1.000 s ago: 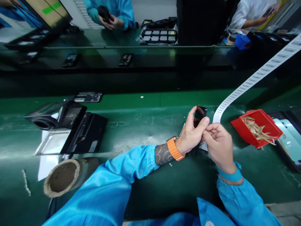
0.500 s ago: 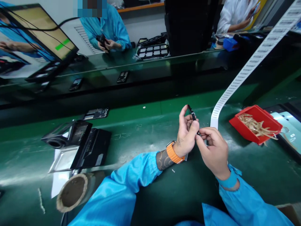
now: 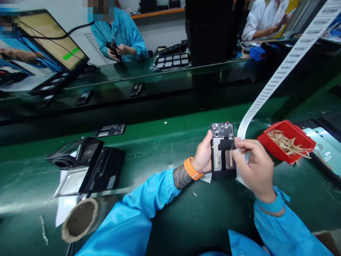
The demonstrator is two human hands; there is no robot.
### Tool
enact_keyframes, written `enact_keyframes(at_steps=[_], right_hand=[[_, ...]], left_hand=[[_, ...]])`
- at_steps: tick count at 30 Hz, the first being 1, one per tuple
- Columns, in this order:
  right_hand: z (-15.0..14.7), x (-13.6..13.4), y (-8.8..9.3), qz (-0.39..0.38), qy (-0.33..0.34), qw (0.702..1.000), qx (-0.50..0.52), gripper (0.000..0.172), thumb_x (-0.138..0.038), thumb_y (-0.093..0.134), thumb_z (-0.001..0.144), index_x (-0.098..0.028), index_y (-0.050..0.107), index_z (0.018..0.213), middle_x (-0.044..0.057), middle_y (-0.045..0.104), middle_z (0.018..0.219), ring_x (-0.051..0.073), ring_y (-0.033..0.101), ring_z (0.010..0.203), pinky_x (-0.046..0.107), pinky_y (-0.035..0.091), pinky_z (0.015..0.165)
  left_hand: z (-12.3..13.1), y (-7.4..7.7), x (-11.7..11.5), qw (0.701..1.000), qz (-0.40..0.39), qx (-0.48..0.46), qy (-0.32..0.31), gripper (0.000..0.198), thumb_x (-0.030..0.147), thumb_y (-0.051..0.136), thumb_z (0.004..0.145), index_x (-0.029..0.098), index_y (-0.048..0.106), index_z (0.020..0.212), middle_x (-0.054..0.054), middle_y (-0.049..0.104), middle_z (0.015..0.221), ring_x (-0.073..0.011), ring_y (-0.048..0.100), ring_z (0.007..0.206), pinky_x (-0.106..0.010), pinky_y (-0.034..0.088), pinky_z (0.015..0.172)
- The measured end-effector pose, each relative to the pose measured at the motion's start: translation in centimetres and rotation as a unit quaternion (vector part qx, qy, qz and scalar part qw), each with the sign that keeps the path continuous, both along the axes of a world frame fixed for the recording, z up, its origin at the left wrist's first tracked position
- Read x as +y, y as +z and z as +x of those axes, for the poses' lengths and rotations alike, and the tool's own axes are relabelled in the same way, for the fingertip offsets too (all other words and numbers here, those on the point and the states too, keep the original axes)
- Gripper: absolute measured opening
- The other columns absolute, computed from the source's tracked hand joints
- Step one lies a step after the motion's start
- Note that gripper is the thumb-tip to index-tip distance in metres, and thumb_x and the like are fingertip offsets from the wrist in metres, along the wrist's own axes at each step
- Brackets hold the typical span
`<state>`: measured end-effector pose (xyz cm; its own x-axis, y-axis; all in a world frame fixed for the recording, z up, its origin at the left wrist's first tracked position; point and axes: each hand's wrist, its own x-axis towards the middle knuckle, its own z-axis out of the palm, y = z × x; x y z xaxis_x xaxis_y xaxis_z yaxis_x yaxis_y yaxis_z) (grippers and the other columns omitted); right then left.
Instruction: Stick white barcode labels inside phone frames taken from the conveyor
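The left hand (image 3: 203,155) is gripping an opened black phone body with bare circuitry (image 3: 223,151) upright above the green workbench (image 3: 160,149). The right hand (image 3: 254,165) is pinching its right edge, just beside a red plastic bin of tan scraps (image 3: 286,146).

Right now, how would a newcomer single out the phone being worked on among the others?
Start at the red bin on the green bench; just left of it, the left hand grips an opened phone. Unlike the phones lying flat on the belt, it is held up with its internals showing.
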<state>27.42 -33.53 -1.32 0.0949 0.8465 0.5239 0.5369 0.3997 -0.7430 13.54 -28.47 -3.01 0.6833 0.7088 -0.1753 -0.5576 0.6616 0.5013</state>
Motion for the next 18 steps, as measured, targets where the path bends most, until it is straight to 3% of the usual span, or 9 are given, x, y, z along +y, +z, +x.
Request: enact_keyframes(at_steps=[3, 6, 7, 9, 12, 15, 18], right_hand=[[1.2, 0.7, -0.8, -0.054, -0.004, 0.998, 0.025, 0.043, -0.027, 0.069, 0.086, -0.021, 0.057, 0.126, 0.012, 0.059, 0.124, 0.026, 0.062, 0.104, 0.042, 0.055, 0.086], [1.3, 1.2, -1.7, -0.179, 0.068, 0.976, 0.103, 0.075, -0.032, 0.074, 0.080, -0.023, 0.039, 0.146, 0.012, 0.061, 0.123, 0.025, 0.066, 0.097, 0.038, 0.060, 0.074], [1.2, 1.3, -1.9, -0.208, 0.084, 0.966, 0.131, 0.076, -0.032, 0.075, 0.079, -0.023, 0.039, 0.145, 0.010, 0.064, 0.116, 0.023, 0.067, 0.090, 0.035, 0.060, 0.069], [1.1, 1.4, -2.0, -0.241, 0.095, 0.949, 0.177, 0.058, -0.034, 0.075, 0.078, -0.021, 0.052, 0.130, 0.004, 0.067, 0.095, 0.020, 0.067, 0.074, 0.031, 0.058, 0.060], [1.2, 1.6, -1.9, -0.265, 0.074, 0.943, 0.187, 0.026, -0.041, 0.071, 0.083, -0.020, 0.061, 0.094, -0.004, 0.054, 0.065, 0.014, 0.055, 0.054, 0.024, 0.048, 0.047], [1.5, 1.6, -1.8, -0.245, 0.021, 0.961, 0.124, 0.032, -0.048, 0.064, 0.089, -0.020, 0.055, 0.074, -0.007, 0.041, 0.054, 0.011, 0.042, 0.047, 0.022, 0.037, 0.043], [1.6, 1.4, -1.7, -0.209, -0.019, 0.977, 0.045, 0.043, -0.050, 0.054, 0.095, -0.021, 0.047, 0.063, -0.004, 0.044, 0.052, 0.012, 0.043, 0.050, 0.024, 0.034, 0.045]], left_hand=[[-0.4, 0.1, 0.6, 0.999, -0.028, -0.028, -0.029, 0.084, 0.075, 0.024, 0.094, 0.008, 0.067, 0.121, -0.021, 0.071, 0.113, -0.0341, 0.064, 0.115, -0.046, 0.047, 0.100], [-0.4, 0.2, 0.6, 0.999, -0.011, -0.017, -0.043, 0.072, 0.070, 0.042, 0.089, 0.008, 0.069, 0.115, -0.021, 0.071, 0.112, -0.0347, 0.065, 0.114, -0.046, 0.048, 0.098], [-0.4, 0.2, 0.5, 0.999, -0.001, -0.004, -0.034, 0.065, 0.065, 0.052, 0.086, 0.008, 0.069, 0.113, -0.021, 0.072, 0.110, -0.0348, 0.065, 0.112, -0.046, 0.049, 0.097], [-0.5, 0.0, 0.3, 0.999, 0.019, 0.034, 0.001, 0.051, 0.047, 0.069, 0.075, 0.010, 0.068, 0.110, -0.017, 0.073, 0.105, -0.0333, 0.068, 0.104, -0.044, 0.051, 0.093], [-0.6, -0.3, 0.0, 0.995, 0.042, 0.092, 0.016, 0.052, 0.019, 0.073, 0.056, 0.012, 0.067, 0.107, -0.010, 0.074, 0.094, -0.0267, 0.070, 0.083, -0.039, 0.054, 0.080], [-0.5, -0.5, -0.2, 0.987, 0.067, 0.147, 0.011, 0.048, 0.009, 0.068, 0.049, 0.012, 0.066, 0.097, -0.004, 0.071, 0.081, -0.0169, 0.064, 0.064, -0.030, 0.051, 0.066], [0.0, -0.4, -0.4, 0.976, 0.081, 0.196, 0.043, 0.036, 0.014, 0.072, 0.057, 0.013, 0.066, 0.093, -0.002, 0.069, 0.074, -0.0155, 0.063, 0.062, -0.028, 0.051, 0.064]])
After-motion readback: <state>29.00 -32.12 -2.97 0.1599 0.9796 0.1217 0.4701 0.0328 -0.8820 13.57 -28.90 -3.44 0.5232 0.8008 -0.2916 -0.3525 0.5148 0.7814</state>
